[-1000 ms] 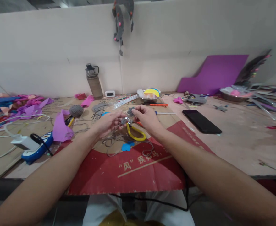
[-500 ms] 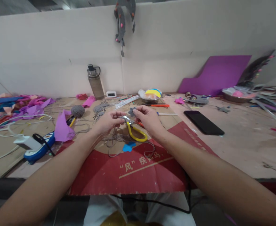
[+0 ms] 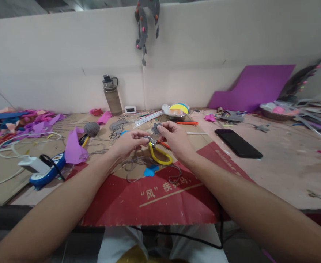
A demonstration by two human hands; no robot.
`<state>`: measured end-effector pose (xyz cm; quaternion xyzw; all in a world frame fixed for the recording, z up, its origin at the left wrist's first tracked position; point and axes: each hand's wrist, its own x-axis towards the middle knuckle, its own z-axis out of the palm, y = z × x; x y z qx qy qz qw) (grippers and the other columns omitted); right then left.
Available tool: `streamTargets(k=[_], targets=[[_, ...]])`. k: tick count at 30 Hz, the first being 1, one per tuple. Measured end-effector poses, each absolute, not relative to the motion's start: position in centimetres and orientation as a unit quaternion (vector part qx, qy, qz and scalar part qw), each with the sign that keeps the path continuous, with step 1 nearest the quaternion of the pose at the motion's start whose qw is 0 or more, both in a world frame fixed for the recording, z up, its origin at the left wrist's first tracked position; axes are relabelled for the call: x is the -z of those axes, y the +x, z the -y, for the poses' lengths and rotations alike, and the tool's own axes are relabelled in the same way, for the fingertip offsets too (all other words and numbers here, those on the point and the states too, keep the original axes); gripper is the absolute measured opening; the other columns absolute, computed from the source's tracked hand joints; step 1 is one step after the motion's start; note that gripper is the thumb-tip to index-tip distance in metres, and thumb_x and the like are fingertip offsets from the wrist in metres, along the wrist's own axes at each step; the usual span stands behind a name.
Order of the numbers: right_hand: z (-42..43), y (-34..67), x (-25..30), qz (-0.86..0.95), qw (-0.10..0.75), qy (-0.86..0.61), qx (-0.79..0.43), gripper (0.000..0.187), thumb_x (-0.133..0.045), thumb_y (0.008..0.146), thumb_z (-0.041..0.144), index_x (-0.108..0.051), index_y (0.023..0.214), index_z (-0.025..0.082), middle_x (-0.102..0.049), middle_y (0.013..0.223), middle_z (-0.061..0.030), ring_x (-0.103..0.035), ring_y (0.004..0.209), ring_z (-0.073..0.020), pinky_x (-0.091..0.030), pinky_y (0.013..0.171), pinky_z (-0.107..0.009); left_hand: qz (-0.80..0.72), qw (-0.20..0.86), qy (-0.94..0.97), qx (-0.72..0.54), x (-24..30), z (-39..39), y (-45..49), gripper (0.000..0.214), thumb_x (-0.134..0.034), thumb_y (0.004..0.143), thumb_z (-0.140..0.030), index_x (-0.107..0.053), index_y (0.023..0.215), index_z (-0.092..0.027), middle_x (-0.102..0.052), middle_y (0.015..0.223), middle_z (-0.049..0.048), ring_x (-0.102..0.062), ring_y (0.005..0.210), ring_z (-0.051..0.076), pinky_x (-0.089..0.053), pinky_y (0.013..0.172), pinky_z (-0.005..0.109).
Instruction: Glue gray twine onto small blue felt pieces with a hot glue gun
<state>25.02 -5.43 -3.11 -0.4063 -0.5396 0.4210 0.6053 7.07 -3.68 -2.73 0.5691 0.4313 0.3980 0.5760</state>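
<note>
Red "风" cardboard [image 3: 122,204] beneath yellow scissors [image 3: 161,157]

Too small to tell the shape of the grey piece [image 3: 156,128] pinched by the right hand [image 3: 176,139]. Cannot tell the thing nipped in the closed fingers [image 3: 142,137] of the left hand [image 3: 127,143]. Partly hidden between them, the blades of the yellow scissors [image 3: 160,157]. Cut off by the top edge, the hanging grey felt figure [image 3: 144,25].

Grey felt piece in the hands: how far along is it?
Done: a grey ornament hangs on the wall. In hand: the right hand pinches the grey felt piece, the left hand a grey bit beside it, over yellow scissors. Left, probably: grey yarn ball and loose cord lie unused.
</note>
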Motion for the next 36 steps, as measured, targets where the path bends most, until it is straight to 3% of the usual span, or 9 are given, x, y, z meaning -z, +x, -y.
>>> streamTargets(k=[5, 11, 18, 24, 36], targets=[[5.76, 25.0, 2.93, 0.54, 0.607, -0.405, -0.42, 0.02, -0.064, 0.077, 0.037, -0.055, 0.076, 0.019, -0.051, 0.061, 0.0059, -0.049, 0.052, -0.0087, -0.041, 0.056, -0.026, -0.424, 0.579, 0.583, -0.381, 2.82, 3.63, 6.92, 0.027, -0.081, 0.066, -0.025, -0.074, 0.089, -0.014, -0.064, 0.069, 0.004, -0.054, 0.057, 0.009, -0.038, 0.051, 0.021], [5.98, 24.87, 2.74, 0.536, 0.616, -0.4, -0.417, 0.018, -0.065, 0.078, 0.034, -0.055, 0.076, 0.019, -0.05, 0.061, 0.0066, -0.047, 0.051, -0.0079, -0.04, 0.055, -0.024, -0.402, 0.59, 0.6, -0.361, 2.7, 3.94, 7.03, 0.018, -0.078, 0.067, -0.03, -0.069, 0.07, -0.014, -0.061, 0.061, 0.0023, -0.052, 0.054, 0.009, -0.036, 0.05, 0.021], [6.18, 24.87, 2.64, 0.538, 0.618, -0.4, -0.41, 0.018, -0.066, 0.077, 0.035, -0.057, 0.077, 0.019, -0.051, 0.059, 0.0068, -0.047, 0.051, -0.0077, -0.04, 0.054, -0.024, -0.414, 0.57, 0.607, -0.368, 2.75, 3.5, 6.77, 0.02, -0.078, 0.066, -0.029, -0.067, 0.069, -0.013, -0.056, 0.058, -0.0008, -0.047, 0.052, 0.008, -0.035, 0.051, 0.023], [6.14, 24.89, 2.68, 0.532, 0.625, -0.394, -0.414, 0.017, -0.066, 0.077, 0.034, -0.057, 0.077, 0.019, -0.053, 0.062, 0.0065, -0.047, 0.051, -0.0069, -0.039, 0.053, -0.023, -0.418, 0.559, 0.621, -0.356, 2.55, 3.89, 7.08, 0.022, -0.075, 0.067, -0.029, -0.07, 0.081, -0.012, -0.058, 0.061, -0.0003, -0.048, 0.053, 0.008, -0.033, 0.052, 0.023], [6.33, 24.81, 2.65, 0.543, 0.617, -0.398, -0.407, 0.017, -0.065, 0.078, 0.033, -0.058, 0.077, 0.018, -0.051, 0.06, 0.0065, -0.047, 0.051, -0.007, -0.039, 0.054, -0.023, -0.419, 0.56, 0.594, -0.398, 2.41, 3.75, 6.93, 0.015, -0.074, 0.061, -0.023, -0.066, 0.068, -0.013, -0.055, 0.06, -0.0012, -0.047, 0.051, 0.008, -0.033, 0.051, 0.024]])
